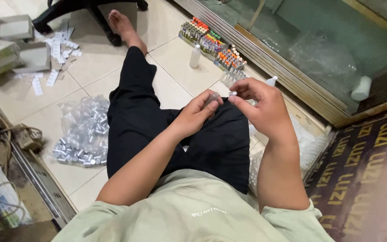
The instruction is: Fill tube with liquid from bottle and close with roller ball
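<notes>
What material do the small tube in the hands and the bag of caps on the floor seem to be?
The small tube, pinched between left hand and right hand, looks like clear plastic: see-through, faintly glossy. The bag seems thin transparent plastic film, wrinkled and shiny; its caps look silvery, metal or metallised plastic.

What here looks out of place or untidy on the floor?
Small paper slips lie scattered loose on the tiles beside some boxes, not stacked. A clear bag of small metal caps sags open on the floor. The left hand and right hand hold a small vial; nothing looks spilled.
</notes>
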